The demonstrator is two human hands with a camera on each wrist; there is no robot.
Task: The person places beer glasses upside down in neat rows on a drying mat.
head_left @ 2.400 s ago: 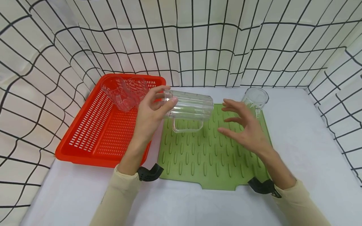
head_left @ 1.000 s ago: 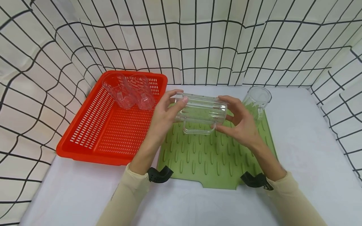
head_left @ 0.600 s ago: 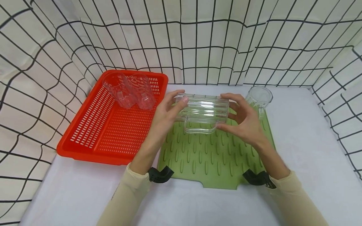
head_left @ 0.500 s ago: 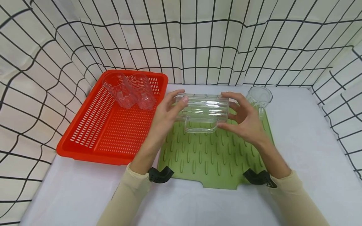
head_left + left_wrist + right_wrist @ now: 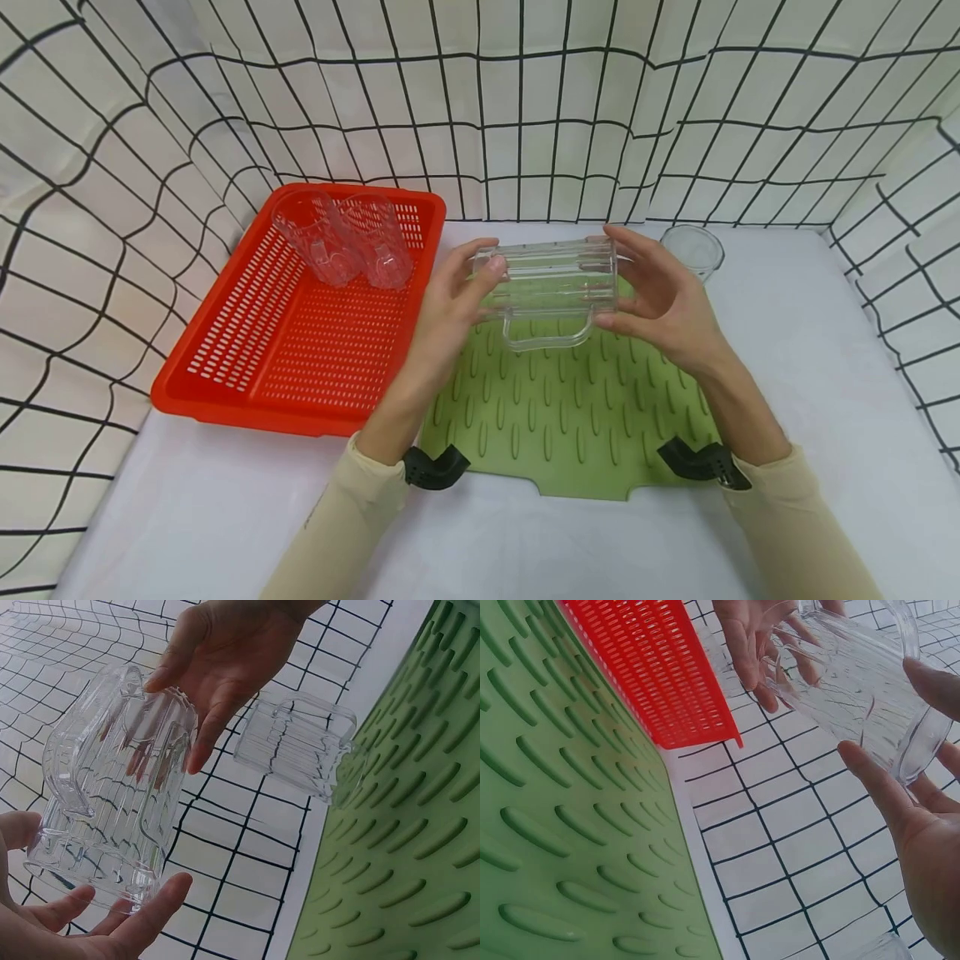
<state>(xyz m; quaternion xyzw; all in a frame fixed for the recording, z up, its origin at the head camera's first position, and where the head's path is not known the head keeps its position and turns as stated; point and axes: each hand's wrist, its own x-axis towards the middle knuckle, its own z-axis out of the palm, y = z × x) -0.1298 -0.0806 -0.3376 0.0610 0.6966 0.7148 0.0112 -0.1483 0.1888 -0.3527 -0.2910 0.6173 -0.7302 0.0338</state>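
Observation:
A clear ribbed glass mug (image 5: pixel 555 275) is held on its side above the green mat (image 5: pixel 532 433), its handle toward the person. My left hand (image 5: pixel 450 304) grips its left end, thumb on the near side. At the right end my right hand (image 5: pixel 667 300) grips it, thumb by the handle. The right wrist view shows the right fingers (image 5: pixel 877 780) curved about the mug's thick end. Another glass mug (image 5: pixel 693 247) stands at the mat's back right corner, partly hidden behind my right hand; the left wrist view shows that mug (image 5: pixel 289 742) with its handle.
A red perforated basket (image 5: pixel 300 358) stands left of the mat and holds two clear glass mugs (image 5: pixel 322 246) leaning at its back. White cloth (image 5: pixel 810 350) covers the table. Black-lined white cloth walls (image 5: pixel 555 100) rise behind and at both sides.
My right hand was apart from the mug and has taken hold of its right end. The mug has shifted right, and its right end has lately risen a little.

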